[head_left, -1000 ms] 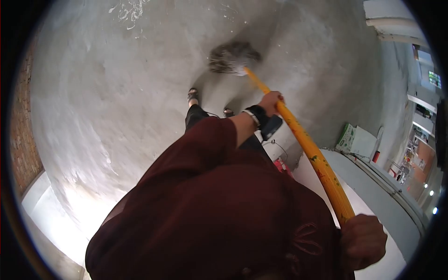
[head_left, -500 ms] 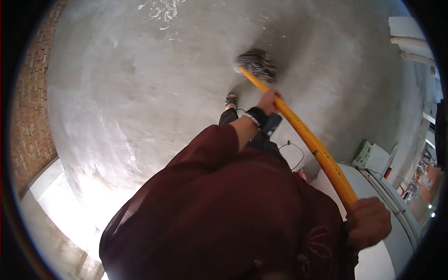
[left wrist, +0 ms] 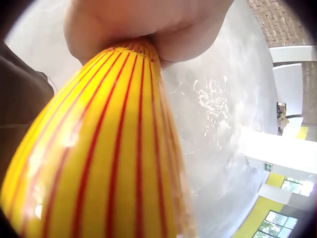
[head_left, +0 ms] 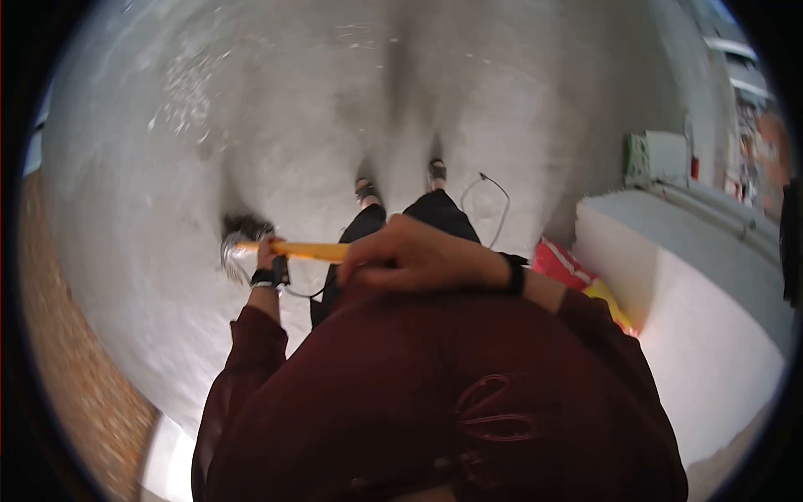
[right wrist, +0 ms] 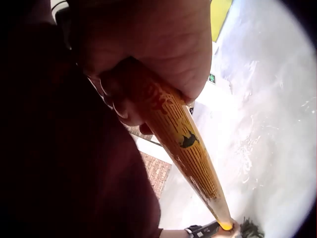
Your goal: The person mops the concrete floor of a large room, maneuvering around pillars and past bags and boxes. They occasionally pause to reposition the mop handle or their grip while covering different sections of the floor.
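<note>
The yellow-orange mop handle (head_left: 311,250) lies across the front of the body, its grey mop head (head_left: 244,234) on the floor at left. Low on the handle, close to the mop head, the left hand (head_left: 269,253) grips it. My right hand (head_left: 418,258) is curled round the upper part, in front of the dark red shirt. In the left wrist view the left hand (left wrist: 143,27) wraps the red-striped handle (left wrist: 114,144). The right wrist view shows the right hand (right wrist: 148,49) round the worn handle (right wrist: 185,141), which slants down to the mop head (right wrist: 251,228).
Grey floor (head_left: 293,109) with white marks spreads ahead. Two sandalled feet (head_left: 366,191) stand on it, a thin cable (head_left: 507,209) to their right. A red packet (head_left: 562,266) lies beside a white ledge (head_left: 669,293); a green-and-white box (head_left: 657,157) is beyond. Brick (head_left: 79,360) runs along the left.
The mop head has swung from the upper middle to the left of the feet. The left hand has moved left with the handle, and the right hand has come in to the middle of the body.
</note>
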Demonstrator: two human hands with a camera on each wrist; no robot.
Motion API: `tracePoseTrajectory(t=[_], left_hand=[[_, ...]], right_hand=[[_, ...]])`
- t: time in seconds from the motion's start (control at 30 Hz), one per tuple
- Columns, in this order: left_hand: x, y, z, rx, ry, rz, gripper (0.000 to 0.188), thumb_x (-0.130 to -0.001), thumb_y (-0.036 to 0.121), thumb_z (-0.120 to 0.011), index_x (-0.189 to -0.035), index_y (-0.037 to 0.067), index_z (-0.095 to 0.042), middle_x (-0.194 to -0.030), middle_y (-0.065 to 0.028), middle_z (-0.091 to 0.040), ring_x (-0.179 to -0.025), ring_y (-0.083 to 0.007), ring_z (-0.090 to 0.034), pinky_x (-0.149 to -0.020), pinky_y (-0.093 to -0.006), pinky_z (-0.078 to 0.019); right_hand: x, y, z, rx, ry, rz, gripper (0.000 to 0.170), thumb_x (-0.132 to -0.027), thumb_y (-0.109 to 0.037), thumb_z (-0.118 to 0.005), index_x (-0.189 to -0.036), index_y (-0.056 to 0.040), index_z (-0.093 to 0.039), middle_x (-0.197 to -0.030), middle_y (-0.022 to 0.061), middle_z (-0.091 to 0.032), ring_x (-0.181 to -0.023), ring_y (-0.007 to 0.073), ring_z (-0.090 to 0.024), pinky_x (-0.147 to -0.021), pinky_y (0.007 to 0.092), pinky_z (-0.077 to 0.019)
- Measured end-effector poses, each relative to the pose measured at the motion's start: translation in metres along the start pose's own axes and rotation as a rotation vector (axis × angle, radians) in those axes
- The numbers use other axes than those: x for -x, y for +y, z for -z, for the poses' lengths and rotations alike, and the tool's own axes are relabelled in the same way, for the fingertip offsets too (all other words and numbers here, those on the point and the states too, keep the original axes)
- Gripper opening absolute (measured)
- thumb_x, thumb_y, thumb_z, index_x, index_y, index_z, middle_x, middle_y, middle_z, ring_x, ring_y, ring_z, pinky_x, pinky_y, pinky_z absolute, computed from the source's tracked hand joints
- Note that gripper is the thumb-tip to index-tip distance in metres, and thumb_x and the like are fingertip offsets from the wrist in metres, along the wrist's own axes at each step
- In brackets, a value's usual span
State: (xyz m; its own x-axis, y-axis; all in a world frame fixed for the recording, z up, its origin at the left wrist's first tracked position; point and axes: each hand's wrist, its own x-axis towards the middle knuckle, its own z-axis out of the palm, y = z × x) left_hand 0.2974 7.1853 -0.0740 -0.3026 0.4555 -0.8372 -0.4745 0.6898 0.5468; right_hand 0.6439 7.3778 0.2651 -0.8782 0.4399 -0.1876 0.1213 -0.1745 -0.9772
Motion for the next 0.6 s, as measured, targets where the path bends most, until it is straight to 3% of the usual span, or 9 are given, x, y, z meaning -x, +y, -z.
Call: tracePoseTrajectory(t=[0.03,0.07,0.33,0.4,0.43,0.47,0.5,0.53,0.6], left_hand=[[-0.032,-0.01,0.033,0.448,-0.087,0.446,0.015,-0.076,0.012,-0.05,-0.062,0.01,-0.044,-0.057,-0.0012,-0.046,-0.055,-0.0149,-0.049,-0.057,-0.0261,-0.0442],[-0.037,-0.006,0.028,0.599,-0.045,0.564,0.017,-0.074,0.008,-0.05,-0.059,0.012,-0.041,-0.055,0.0004,-0.044,-0.052,-0.0132,-0.047,-0.055,-0.0251,-0.0425],[-0.059,-0.009,-0.134,0.387,-0.328,0.612,0.013,-0.077,0.012,-0.052,-0.066,0.01,-0.045,-0.06,-0.0008,-0.046,-0.056,-0.014,-0.048,-0.057,-0.0255,-0.0444],[-0.069,-0.036,-0.208,-0.171,-0.413,0.12,0.012,-0.079,0.015,-0.049,-0.074,0.004,-0.05,-0.066,-0.007,-0.049,-0.065,-0.0193,-0.053,-0.065,-0.0331,-0.0473],[-0.048,-0.021,-0.262,-0.123,-0.41,0.323,0.01,-0.081,0.012,-0.047,-0.081,0.003,-0.05,-0.074,-0.0086,-0.052,-0.07,-0.0206,-0.055,-0.068,-0.0373,-0.048],[-0.03,-0.023,-0.308,-0.37,-0.501,0.109,0.01,-0.079,0.011,-0.049,-0.085,0.003,-0.051,-0.078,-0.0108,-0.054,-0.072,-0.0235,-0.056,-0.07,-0.0369,-0.0479],[-0.012,-0.026,-0.354,-0.612,-0.539,-0.123,0.014,-0.077,0.01,-0.051,-0.089,0.003,-0.052,-0.082,-0.013,-0.056,-0.075,-0.0263,-0.056,-0.071,-0.0365,-0.0477],[-0.013,-0.038,-0.379,-1.171,-0.744,-0.698,0.017,-0.076,0.011,-0.054,-0.091,0.004,-0.053,-0.083,-0.0139,-0.057,-0.077,-0.0281,-0.057,-0.072,-0.0359,-0.0473],[0.041,-0.025,-0.469,-1.09,-0.86,-0.823,0.028,-0.072,0.017,-0.06,-0.098,0.006,-0.053,-0.086,-0.015,-0.058,-0.082,-0.0301,-0.057,-0.077,-0.0341,-0.0459]], right_hand=[[0.012,-0.004,-0.006,0.009,0.041,-0.003,0.016,-0.078,-0.008,-0.051,-0.088,-0.0045,-0.063,-0.058,0.0061,-0.055,-0.049,0.0111,-0.05,-0.048,0.0266,-0.0363],[0.014,-0.005,-0.003,-0.062,0.057,0.023,0.016,-0.077,-0.008,-0.051,-0.088,-0.0046,-0.062,-0.057,0.0058,-0.054,-0.048,0.0114,-0.049,-0.048,0.0273,-0.0356],[0.108,-0.018,0.1,-0.011,0.298,0.001,0.015,-0.076,-0.006,-0.051,-0.086,-0.0047,-0.063,-0.058,0.0041,-0.056,-0.048,0.0121,-0.052,-0.048,0.0255,-0.0382],[0.163,-0.029,0.131,0.015,0.473,-0.068,0.013,-0.075,-0.004,-0.051,-0.081,-0.0046,-0.063,-0.059,0.004,-0.058,-0.049,0.0112,-0.053,-0.047,0.0243,-0.039],[0.194,-0.04,0.143,0.021,0.561,-0.129,0.012,-0.074,-0.003,-0.052,-0.077,-0.0044,-0.063,-0.059,0.0041,-0.058,-0.049,0.0103,-0.054,-0.047,0.0238,-0.0392],[0.226,-0.048,0.153,0.051,0.622,-0.166,0.013,-0.073,-0.004,-0.052,-0.079,-0.0029,-0.063,-0.058,0.0046,-0.058,-0.049,0.0098,-0.054,-0.046,0.0241,-0.04],[0.26,-0.055,0.161,0.08,0.683,-0.2,0.014,-0.072,-0.004,-0.053,-0.08,-0.0014,-0.064,-0.057,0.005,-0.058,-0.049,0.0092,-0.055,-0.045,0.0245,-0.0407],[0.288,-0.06,0.166,0.142,0.769,-0.168,0.013,-0.07,-0.002,-0.053,-0.077,-0.0014,-0.064,-0.057,0.0053,-0.058,-0.05,0.0092,-0.056,-0.046,0.0242,-0.0419],[0.331,-0.072,0.163,0.137,1.009,-0.09,0.015,-0.066,0.002,-0.05,-0.068,-0.0037,-0.065,-0.057,0.0059,-0.059,-0.051,0.0113,-0.057,-0.05,0.0231,-0.0458]])
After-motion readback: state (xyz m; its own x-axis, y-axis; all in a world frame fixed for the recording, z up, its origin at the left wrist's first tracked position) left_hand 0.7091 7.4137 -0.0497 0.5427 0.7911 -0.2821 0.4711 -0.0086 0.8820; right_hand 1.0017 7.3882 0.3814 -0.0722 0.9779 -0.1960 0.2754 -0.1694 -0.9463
